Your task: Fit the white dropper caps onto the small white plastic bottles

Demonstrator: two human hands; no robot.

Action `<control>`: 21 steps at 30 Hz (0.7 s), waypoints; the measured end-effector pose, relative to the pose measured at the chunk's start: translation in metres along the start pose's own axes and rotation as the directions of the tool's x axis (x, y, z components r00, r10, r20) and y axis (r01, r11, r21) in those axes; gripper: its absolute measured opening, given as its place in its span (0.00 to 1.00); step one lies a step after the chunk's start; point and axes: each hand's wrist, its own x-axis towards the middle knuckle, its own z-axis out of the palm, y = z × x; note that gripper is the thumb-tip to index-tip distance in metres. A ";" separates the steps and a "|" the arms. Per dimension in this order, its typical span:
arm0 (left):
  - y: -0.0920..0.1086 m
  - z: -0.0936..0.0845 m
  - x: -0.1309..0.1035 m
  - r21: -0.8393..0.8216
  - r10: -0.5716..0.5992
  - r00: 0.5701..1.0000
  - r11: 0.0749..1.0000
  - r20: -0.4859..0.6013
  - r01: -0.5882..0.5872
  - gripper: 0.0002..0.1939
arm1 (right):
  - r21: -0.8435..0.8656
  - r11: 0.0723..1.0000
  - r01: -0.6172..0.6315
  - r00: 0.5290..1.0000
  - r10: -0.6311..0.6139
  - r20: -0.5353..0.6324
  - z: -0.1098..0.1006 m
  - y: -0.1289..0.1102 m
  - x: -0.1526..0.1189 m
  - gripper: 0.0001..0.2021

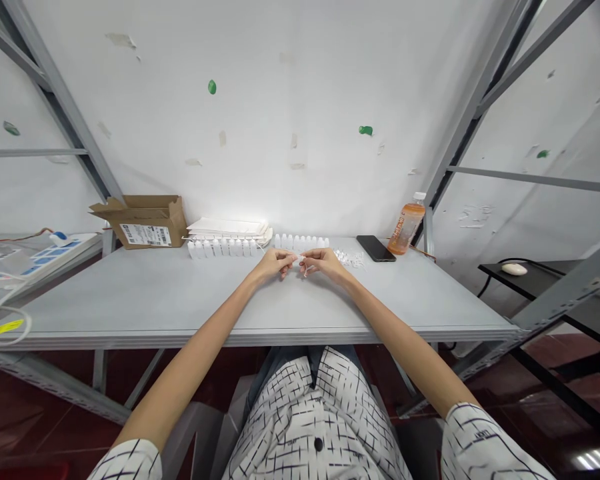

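Head view faces forward, down over table (300,300).

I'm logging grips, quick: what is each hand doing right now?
Left hand: fingertips closed on a small white piece.
Right hand: fingertips closed there too; whether on the same piece cannot be told.

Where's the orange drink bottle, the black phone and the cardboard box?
Orange drink bottle (405,230): head view, middle of the bottle.
Black phone (376,249): head view, its dark face.
Cardboard box (178,223): head view, its side.
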 end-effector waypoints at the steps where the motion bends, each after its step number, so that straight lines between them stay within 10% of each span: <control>1: 0.001 -0.001 -0.001 -0.009 0.005 1.000 1.000 0.006 -0.005 0.23 | 0.003 1.000 0.002 1.000 -0.002 0.000 0.000 -0.001 -0.001 0.12; 21: -0.006 -0.009 0.002 0.136 0.101 0.995 0.986 0.005 -0.100 0.26 | 0.017 1.000 -0.025 0.999 0.026 -0.037 -0.005 0.011 0.003 0.08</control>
